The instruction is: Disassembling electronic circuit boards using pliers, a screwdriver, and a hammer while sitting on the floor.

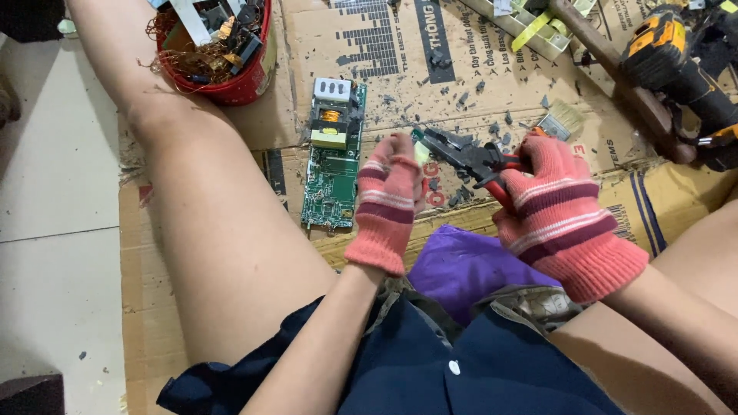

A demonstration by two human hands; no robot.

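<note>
At centre frame, my right hand (557, 211) grips red-handled pliers (477, 161); my left hand (388, 196) pinches a small pale part (422, 154) at their jaws; left of it, a green circuit board (332, 157) keeps its components; upper left, a red scrap bucket (257, 77); scattered chips suggest stripping partly done.

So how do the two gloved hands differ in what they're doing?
The left hand in its pink striped knit glove pinches a small pale piece, fingers curled upright. The right hand, in a matching glove, grips the red handles of the black-jawed pliers, which point at that piece. Both hover above the brown cardboard sheet.
</note>
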